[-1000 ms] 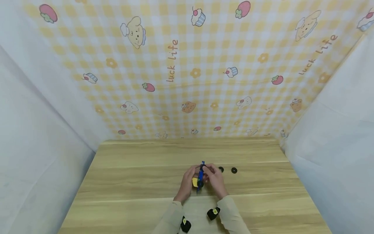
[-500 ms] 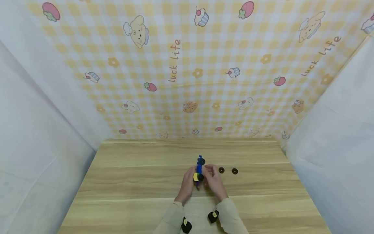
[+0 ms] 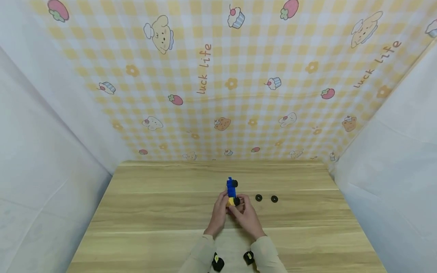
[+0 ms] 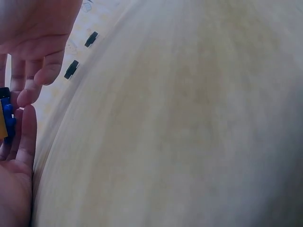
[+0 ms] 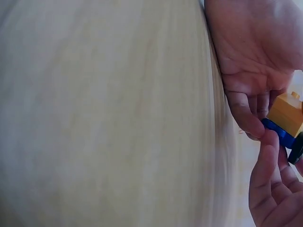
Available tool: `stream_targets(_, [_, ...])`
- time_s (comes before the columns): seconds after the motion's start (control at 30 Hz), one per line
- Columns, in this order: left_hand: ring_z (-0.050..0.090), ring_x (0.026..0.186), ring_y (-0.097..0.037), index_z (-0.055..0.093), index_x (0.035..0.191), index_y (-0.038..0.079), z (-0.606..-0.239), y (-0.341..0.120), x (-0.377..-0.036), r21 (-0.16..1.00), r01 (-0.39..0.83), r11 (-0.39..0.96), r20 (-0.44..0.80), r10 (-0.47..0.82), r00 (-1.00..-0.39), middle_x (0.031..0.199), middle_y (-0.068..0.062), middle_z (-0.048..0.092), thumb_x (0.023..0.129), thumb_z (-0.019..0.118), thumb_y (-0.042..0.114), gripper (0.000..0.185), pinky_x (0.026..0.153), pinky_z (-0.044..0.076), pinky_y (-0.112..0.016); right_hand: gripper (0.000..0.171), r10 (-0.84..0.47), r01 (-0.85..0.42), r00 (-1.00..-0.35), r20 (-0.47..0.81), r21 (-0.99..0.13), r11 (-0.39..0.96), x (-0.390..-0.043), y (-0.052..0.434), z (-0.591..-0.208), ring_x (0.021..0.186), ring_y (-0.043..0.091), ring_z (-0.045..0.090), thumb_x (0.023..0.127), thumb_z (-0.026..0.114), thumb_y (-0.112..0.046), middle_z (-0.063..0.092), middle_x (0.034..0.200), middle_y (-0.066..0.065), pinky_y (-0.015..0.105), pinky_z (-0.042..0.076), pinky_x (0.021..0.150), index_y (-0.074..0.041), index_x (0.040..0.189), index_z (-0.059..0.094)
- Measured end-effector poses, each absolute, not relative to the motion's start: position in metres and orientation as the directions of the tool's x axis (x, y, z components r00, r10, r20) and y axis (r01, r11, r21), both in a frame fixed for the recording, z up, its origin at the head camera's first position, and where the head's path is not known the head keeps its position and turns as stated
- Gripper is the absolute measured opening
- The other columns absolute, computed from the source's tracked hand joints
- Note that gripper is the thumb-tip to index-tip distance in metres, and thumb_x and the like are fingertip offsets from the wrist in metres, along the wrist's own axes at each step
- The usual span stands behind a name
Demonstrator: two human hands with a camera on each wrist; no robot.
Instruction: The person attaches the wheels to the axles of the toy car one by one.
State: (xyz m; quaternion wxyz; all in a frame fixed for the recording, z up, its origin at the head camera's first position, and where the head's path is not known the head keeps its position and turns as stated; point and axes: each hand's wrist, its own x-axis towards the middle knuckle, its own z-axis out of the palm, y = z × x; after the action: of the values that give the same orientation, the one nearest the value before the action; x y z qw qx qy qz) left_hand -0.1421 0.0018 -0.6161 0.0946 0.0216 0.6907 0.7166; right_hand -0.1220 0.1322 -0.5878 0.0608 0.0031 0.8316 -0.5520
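Note:
Both hands hold a small toy car of building bricks, with a blue chassis [image 3: 231, 190], a yellow block [image 5: 286, 112] at its near end and black wheels [image 3: 235, 183] on the side facing right. My left hand [image 3: 217, 214] grips the car from the left, around the yellow end. From the right, my right hand [image 3: 250, 220] pinches the same end with thumb and fingers, close to the near wheel [image 3: 237, 201]. Raised blue parts stand at the car's far end. Fingers partly hide the yellow block and the car's underside.
Two loose black tyres [image 3: 258, 198] lie on the wooden table [image 3: 164, 212], right of the hands. A black wrist camera [image 3: 217, 262] sits on each sleeve. A checked cloth [image 3: 191, 113] hangs behind the table, with white sheets [image 3: 51, 170] at both sides.
The car has turned to show more of its blue body and moved slightly away from me. My right hand has shifted from the car's far end to the yellow near end.

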Motion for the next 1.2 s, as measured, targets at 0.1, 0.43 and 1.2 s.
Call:
stream_targets(0.1, [0.052,0.096,-0.014,0.040,0.130,0.030,-0.614,0.002,-0.142,0.996,-0.090,-0.012,-0.087,0.155,-0.984,0.118,-0.002,0.054,0.095,0.032,0.045,0.039,0.076,0.046,-0.028,0.054,-0.040,0.068,-0.995,-0.093,-0.910,0.408,-0.122,0.132,-0.588,0.067,0.012,0.056,0.077,0.062,-0.049,0.056,0.089,0.002,0.025,0.047,0.051,-0.026,0.121,0.039])
stream_targets(0.43, [0.060,0.080,-0.025,0.039,0.131,0.013,-0.591,-0.003,-0.135,0.988,-0.090,-0.123,-0.058,0.243,-0.968,0.106,-0.008,0.057,0.094,0.043,0.032,0.041,0.067,0.052,-0.043,0.050,0.021,0.130,-0.991,-0.129,-0.951,0.281,-0.124,0.133,-0.592,0.068,0.013,0.055,0.077,0.061,-0.052,0.057,0.095,0.004,0.024,0.046,0.053,-0.023,0.115,0.046])
stream_targets(1.2, [0.052,0.105,-0.013,0.040,0.132,0.011,-0.605,0.001,-0.141,0.989,-0.120,-0.086,-0.098,0.224,-0.970,0.121,-0.005,0.054,0.088,0.053,0.037,0.052,0.089,0.043,-0.024,0.045,-0.058,0.188,-0.977,-0.206,-0.956,0.224,-0.121,0.131,-0.591,0.106,0.019,0.051,0.090,0.037,-0.053,0.053,0.118,0.001,0.035,0.043,0.090,-0.026,0.125,0.045])
